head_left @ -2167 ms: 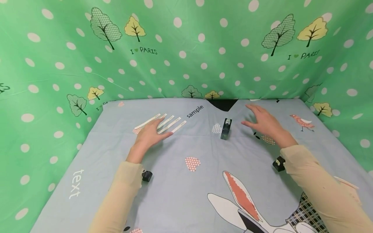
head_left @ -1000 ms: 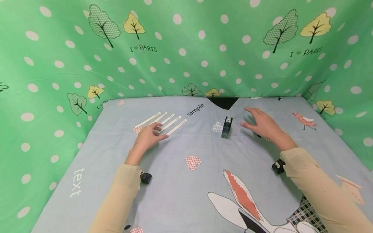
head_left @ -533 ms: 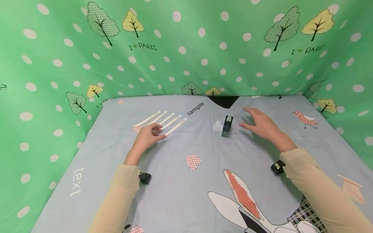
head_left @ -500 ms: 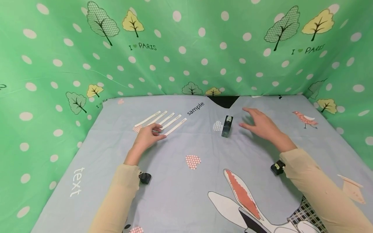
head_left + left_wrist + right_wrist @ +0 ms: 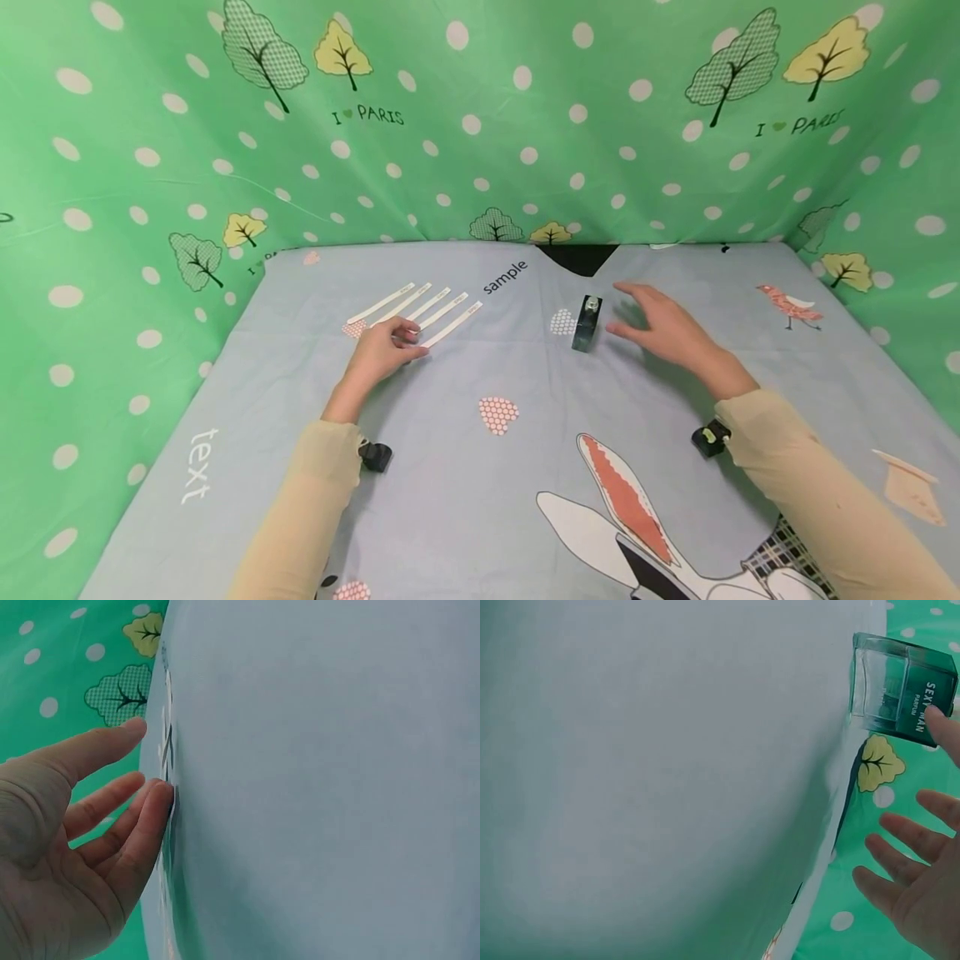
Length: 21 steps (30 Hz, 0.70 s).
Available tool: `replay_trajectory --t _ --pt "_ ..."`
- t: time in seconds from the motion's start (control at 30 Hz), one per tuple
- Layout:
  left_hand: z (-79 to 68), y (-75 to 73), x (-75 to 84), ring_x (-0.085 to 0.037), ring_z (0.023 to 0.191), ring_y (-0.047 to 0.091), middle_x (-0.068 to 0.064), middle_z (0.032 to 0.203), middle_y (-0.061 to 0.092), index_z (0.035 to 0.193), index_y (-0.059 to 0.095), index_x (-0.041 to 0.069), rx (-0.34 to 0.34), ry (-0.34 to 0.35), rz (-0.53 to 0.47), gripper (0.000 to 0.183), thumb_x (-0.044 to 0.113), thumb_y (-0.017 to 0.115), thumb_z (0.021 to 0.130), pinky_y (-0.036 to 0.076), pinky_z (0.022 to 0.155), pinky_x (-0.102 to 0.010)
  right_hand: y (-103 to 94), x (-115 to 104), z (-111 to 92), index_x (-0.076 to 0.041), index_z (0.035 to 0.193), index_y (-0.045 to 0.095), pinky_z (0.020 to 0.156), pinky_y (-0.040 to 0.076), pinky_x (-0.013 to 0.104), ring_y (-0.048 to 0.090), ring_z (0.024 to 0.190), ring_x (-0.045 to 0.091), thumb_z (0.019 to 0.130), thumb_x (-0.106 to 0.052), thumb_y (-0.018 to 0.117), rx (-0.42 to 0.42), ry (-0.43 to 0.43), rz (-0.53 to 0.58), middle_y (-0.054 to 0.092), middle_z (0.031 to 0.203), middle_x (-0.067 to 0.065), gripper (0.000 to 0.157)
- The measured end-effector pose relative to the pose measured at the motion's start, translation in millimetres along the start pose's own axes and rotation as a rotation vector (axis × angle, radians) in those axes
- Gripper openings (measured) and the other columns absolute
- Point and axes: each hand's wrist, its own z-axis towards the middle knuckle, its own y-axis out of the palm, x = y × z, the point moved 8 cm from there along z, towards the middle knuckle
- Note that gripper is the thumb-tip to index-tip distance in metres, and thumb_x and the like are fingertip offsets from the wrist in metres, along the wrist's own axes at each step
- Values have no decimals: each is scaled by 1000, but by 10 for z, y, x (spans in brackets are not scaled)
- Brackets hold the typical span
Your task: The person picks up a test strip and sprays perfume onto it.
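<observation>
Several narrow white paper strips (image 5: 456,322), each with small print near its far end, lie fanned out on the cloth at the back left. My left hand (image 5: 377,350) is over their near ends, thumb apart from the loosely bent fingers; in the left wrist view its fingertips (image 5: 159,796) are right at the strips. A dark green glass perfume bottle (image 5: 587,323) stands upright right of centre, lettered "SEXY MAN PARFUM" in the right wrist view. Just right of the bottle, my right hand (image 5: 667,329) has its fingers spread, and its thumb overlaps the bottle in the right wrist view.
A grey-blue printed cloth (image 5: 450,492) covers the table, with a rabbit print at the front. Green dotted curtains (image 5: 450,108) rise behind the table and along both sides. Each wrist wears a small black camera, such as the left one (image 5: 377,456).
The left hand has drawn back slightly toward the strips' near ends, its fingers bending more. The right hand has moved left, closer to the perfume bottle. Strips and bottle stay put.
</observation>
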Motion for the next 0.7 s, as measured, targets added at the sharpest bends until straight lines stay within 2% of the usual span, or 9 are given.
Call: replay_trajectory --t 0.17,0.37,0.7 --pt "14 15 -22 -28 95 71 -15 108 73 115 66 3 -8 -4 4 39 22 80 84 58 78 -34 21 -26 -1 -7 154 34 117 30 60 34 145 41 94 -46 65 -3 -6 10 37 158 19 78" --pt "30 0 -37 -21 86 71 -14 102 75 109 70 2 -13 -21 29 35 25 80 84 55 73 -28 25 -120 -14 -5 153 34 116 32 59 41 140 42 95 -41 65 -3 -50 19 42 154 22 75" --pt "89 -11 -113 -16 81 68 -8 94 77 102 76 8 -49 -90 75 30 31 80 83 49 70 -25 -25 -244 -87 -5 154 32 111 36 61 45 136 43 96 -31 66 37 -52 42 48 148 24 72"
